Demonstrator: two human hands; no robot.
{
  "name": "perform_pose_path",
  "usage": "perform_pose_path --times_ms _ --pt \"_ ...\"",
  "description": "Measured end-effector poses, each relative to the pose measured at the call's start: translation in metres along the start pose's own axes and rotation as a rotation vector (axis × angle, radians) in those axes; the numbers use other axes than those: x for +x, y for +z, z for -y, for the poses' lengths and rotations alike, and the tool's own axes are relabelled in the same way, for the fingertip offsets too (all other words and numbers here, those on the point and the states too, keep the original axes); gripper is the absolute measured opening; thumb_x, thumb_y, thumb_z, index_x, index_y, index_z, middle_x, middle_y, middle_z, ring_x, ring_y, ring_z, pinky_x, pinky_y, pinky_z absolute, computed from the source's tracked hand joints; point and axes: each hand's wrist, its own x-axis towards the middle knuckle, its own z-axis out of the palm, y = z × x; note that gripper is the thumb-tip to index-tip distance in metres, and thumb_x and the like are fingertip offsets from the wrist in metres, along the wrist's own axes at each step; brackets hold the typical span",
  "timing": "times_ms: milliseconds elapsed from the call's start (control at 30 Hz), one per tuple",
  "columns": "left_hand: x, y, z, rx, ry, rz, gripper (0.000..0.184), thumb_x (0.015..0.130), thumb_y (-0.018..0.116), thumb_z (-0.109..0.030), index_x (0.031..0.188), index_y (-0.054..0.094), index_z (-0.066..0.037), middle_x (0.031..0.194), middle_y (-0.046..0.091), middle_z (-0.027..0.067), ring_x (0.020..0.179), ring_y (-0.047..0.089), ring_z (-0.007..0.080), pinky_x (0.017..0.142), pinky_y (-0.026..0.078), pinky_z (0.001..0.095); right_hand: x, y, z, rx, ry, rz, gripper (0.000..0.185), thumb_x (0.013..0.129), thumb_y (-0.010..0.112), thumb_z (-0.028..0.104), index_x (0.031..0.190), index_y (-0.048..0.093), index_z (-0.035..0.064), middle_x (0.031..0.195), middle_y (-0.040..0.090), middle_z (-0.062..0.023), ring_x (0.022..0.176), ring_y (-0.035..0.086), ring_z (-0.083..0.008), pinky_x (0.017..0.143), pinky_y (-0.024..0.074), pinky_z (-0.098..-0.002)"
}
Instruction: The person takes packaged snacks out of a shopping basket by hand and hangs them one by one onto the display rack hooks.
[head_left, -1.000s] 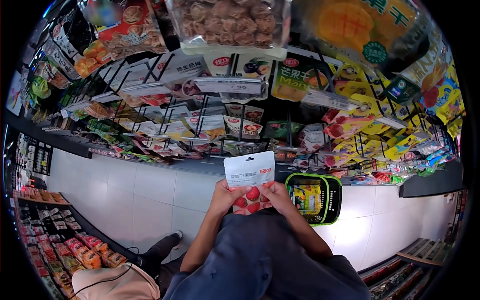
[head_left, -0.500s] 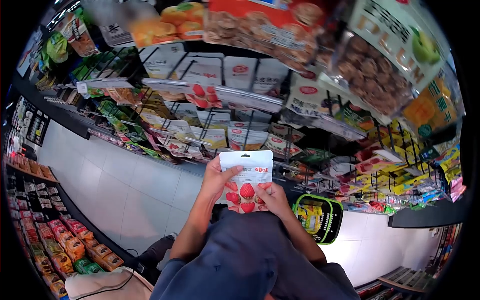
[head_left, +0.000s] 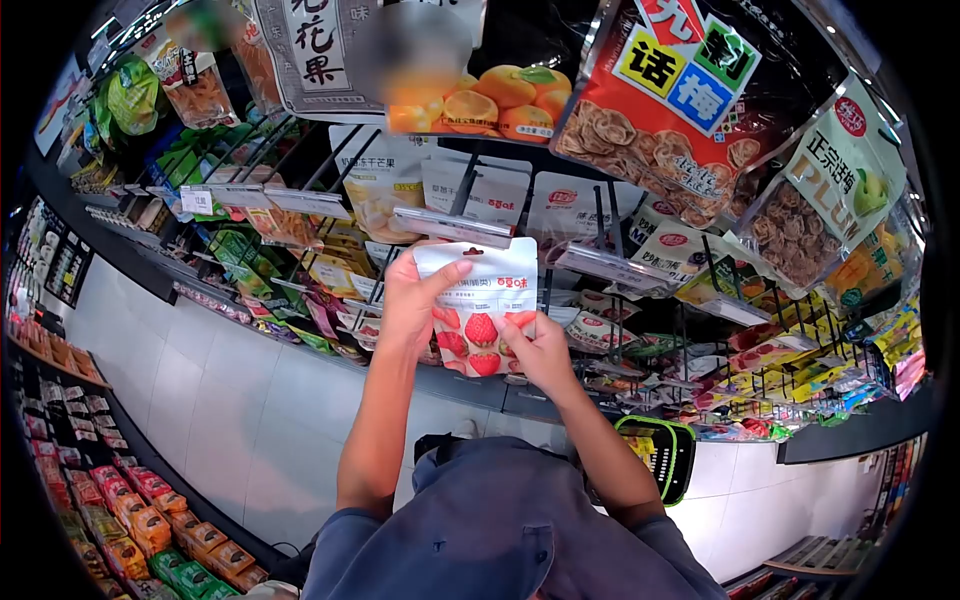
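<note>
One shirt (head_left: 480, 500), muted navy blue, bottom centre of the frame. Two short sleeves (head_left: 345, 540) (same blue), forearms bare. One small dark mark (head_left: 438, 546), left of centre. One stitched seam (head_left: 538, 550), right of centre.

White pouch (head_left: 484, 300), red strawberry print, between left hand (head_left: 412, 298) and right hand (head_left: 540, 352); basket (head_left: 690, 462) beyond the latter black, green-rimmed, contents (head_left: 641, 446) apparently yellow

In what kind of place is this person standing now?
Probably a snack aisle in a supermarket: packets hang on hooks with price-label strips, and a shopping basket stands on the tiled floor.
</note>
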Motion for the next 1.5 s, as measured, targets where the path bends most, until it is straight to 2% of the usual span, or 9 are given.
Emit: perform_pose_path --times_ms 267,900,1067,1233,1367,1400,1433,1467,1500 --pt "0.027 -0.008 -0.01 0.007 0.149 0.15 0.036 0.076 0.074 0.007 0.109 0.06 0.0 0.103 0.068 0.0095 0.094 0.065 0.0168 0.086 0.052 0.0309 0.02 0.01 0.0 -0.096 -0.123 -0.066 0.024 0.092 0.068 0.023 0.083 0.061 0.0017 0.076 0.064 -0.0007 0.069 0.055 -0.0053 0.064 0.046 -0.0223" --pt "0.046 -0.007 -0.025 0.066 0.113 0.072 0.015 0.079 0.075 -0.003 0.089 0.064 -0.002 0.085 0.066 0.003 0.078 0.061 0.0101 0.072 0.048 0.0247 0.026 0.03 0.007 -0.073 -0.054 -0.093 0.026 0.092 0.068 0.025 0.086 0.064 -0.0005 0.07 0.064 0.0003 0.065 0.055 -0.005 0.061 0.0459 -0.0217" --pt "0.065 -0.01 -0.017 0.163 0.076 -0.013 0.023 0.08 0.079 -0.016 0.09 0.065 -0.002 0.082 0.066 0.0032 0.072 0.06 0.0102 0.065 0.049 0.0255 0.039 0.029 -0.015 -0.08 -0.144 -0.082 0.029 0.091 0.066 0.022 0.105 0.059 -0.0015 0.097 0.069 -0.0127 0.083 0.066 -0.0138 0.071 0.0532 -0.0294" --pt "0.075 -0.007 -0.022 0.228 0.023 0.02 0.028 0.081 0.078 -0.015 0.099 0.063 0.0 0.087 0.067 0.0054 0.077 0.063 0.0123 0.069 0.051 0.0264 0.038 0.018 -0.022 -0.132 -0.16 -0.008 0.04 0.091 0.061 0.007 0.128 0.046 -0.0017 0.117 0.06 -0.0108 0.11 0.06 -0.0173 0.093 0.0468 -0.0301" --pt "0.1 -0.036 0.008 0.269 0.344 0.027 0.022 0.084 0.073 -0.004 0.104 0.064 -0.001 0.096 0.066 0.0048 0.084 0.061 0.0106 0.074 0.05 0.025 0.028 0.013 -0.025 -0.285 -0.075 -0.097 0.061 0.088 0.067 0.016 0.139 0.039 -0.0027 0.131 0.056 -0.0191 0.121 0.056 -0.0244 0.092 0.049 -0.034" --pt "0.12 -0.059 0.022 0.601 0.501 -0.06 0.026 0.085 0.074 -0.013 0.107 0.062 -0.004 0.086 0.066 0.0062 0.053 0.06 0.0125 0.037 0.045 0.0249 0.027 0.012 -0.027 -0.355 -0.126 -0.113 0.06 0.088 0.067 0.017 0.138 0.041 -0.0023 0.13 0.057 -0.0189 0.12 0.057 -0.0247 0.089 0.0502 -0.0335" --pt "0.102 -0.033 0.01 0.378 0.436 -0.036 0.031 0.084 0.075 -0.013 0.11 0.061 -0.004 0.089 0.066 0.0064 0.062 0.062 0.0126 0.043 0.048 0.0249 0.023 0.011 -0.031 -0.43 -0.164 -0.14 0.059 0.088 0.067 0.018 0.138 0.042 -0.002 0.13 0.057 -0.0187 0.119 0.058 -0.0249 0.086 0.0515 -0.033" --pt "0.093 -0.019 0.005 0.41 0.417 -0.114 0.032 0.081 0.073 0.0 0.11 0.059 0.003 0.105 0.061 0.0095 0.092 0.059 0.0156 0.083 0.051 0.0297 0.018 0.013 -0.037 -0.426 -0.193 -0.181 0.056 0.088 0.067 0.018 0.136 0.045 -0.0017 0.128 0.058 -0.0189 0.117 0.059 -0.0252 0.083 0.0523 -0.0329" --pt "0.086 -0.014 0.004 0.416 0.457 -0.145 0.034 0.083 0.072 -0.003 0.113 0.058 0.004 0.109 0.061 0.0105 0.095 0.059 0.0183 0.085 0.05 0.0313 0.013 0.013 -0.042 -0.429 -0.224 -0.226 0.053 0.088 0.066 0.018 0.133 0.048 -0.0015 0.127 0.059 -0.0192 0.114 0.061 -0.0254 0.081 0.053 -0.0329"
